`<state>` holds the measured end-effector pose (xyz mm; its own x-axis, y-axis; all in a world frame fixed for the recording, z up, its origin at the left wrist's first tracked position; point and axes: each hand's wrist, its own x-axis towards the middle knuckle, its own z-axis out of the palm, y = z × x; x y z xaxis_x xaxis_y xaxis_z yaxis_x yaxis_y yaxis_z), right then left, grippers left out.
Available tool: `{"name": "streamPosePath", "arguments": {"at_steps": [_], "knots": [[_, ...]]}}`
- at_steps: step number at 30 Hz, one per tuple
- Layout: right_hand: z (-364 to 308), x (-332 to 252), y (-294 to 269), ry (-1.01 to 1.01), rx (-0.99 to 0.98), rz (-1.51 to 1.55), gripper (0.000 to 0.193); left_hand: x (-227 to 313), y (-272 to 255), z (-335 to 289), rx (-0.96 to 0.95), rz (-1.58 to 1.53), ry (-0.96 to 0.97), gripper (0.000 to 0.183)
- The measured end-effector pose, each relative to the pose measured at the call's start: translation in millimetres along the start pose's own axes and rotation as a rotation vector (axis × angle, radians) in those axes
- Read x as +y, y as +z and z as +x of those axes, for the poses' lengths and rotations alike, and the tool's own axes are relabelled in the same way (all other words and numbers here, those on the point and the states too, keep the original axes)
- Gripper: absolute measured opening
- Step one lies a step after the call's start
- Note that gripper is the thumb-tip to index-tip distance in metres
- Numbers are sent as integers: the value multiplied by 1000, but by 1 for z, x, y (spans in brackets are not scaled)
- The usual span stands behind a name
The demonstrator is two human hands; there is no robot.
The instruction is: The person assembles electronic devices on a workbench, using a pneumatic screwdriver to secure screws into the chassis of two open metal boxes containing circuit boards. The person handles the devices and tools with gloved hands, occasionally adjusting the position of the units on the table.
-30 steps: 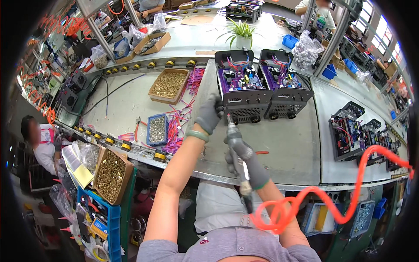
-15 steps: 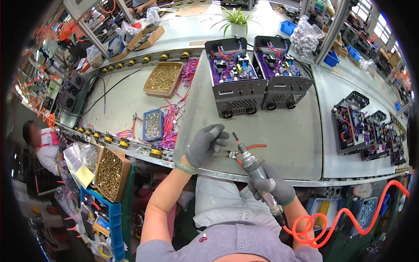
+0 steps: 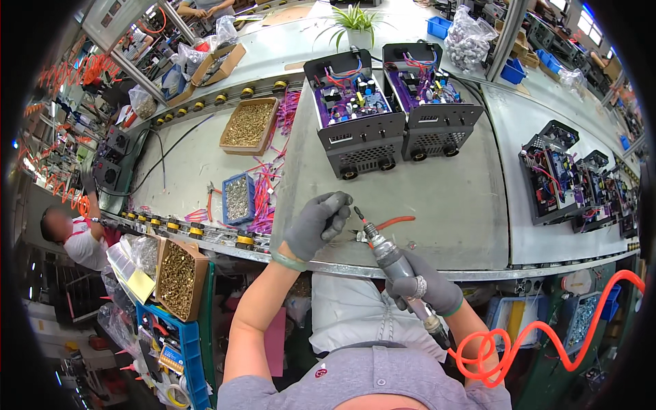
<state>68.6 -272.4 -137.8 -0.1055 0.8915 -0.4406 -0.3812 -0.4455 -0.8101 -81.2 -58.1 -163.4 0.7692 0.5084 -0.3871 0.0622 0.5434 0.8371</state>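
My left hand (image 3: 316, 227), in a grey glove, is held over the bench with its fingers curled and fingertips pinched together. Whatever they hold, if anything, is too small to make out. Close beside those fingertips is the bit of a pneumatic screwdriver (image 3: 389, 257), which points up and to the left. My right hand (image 3: 432, 287), also gloved, wraps round the screwdriver's body. A pair of red-handled pliers (image 3: 396, 221) lies on the bench, partly hidden behind the tool. Beyond my hands stand two black-cased units (image 3: 363, 142) (image 3: 443, 128) with purple circuit boards and wires exposed.
To the left are a box of brass-coloured parts (image 3: 249, 127), a blue bin of silver parts (image 3: 238, 198) and scattered pink wires (image 3: 265, 208). A coiled red hose (image 3: 540, 335) trails right from the screwdriver. More units (image 3: 557, 178) stand at right; a co-worker (image 3: 82, 239) is at far left.
The screwdriver's bit has come closer to my left fingertips. My view has shifted slightly. The co-worker at far left has raised an arm toward the black boxes there.
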Motion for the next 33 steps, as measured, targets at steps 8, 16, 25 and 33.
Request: {"name": "streamPosePath", "arguments": {"at_steps": [8,16,25,33], "knots": [[3,-2,-1,1,-3,15,74,5,15,1,-96,108,60,35],[-9,-6,-16,-139,165,-427,70,23,29,11,-41,429,3,31],[-11,-19,-15,-129,219,-275,66,32,45,23,-23,499,20,33],[16,-38,-45,-245,350,-65,54,73,70,51,332,1427,1007,41]]}}
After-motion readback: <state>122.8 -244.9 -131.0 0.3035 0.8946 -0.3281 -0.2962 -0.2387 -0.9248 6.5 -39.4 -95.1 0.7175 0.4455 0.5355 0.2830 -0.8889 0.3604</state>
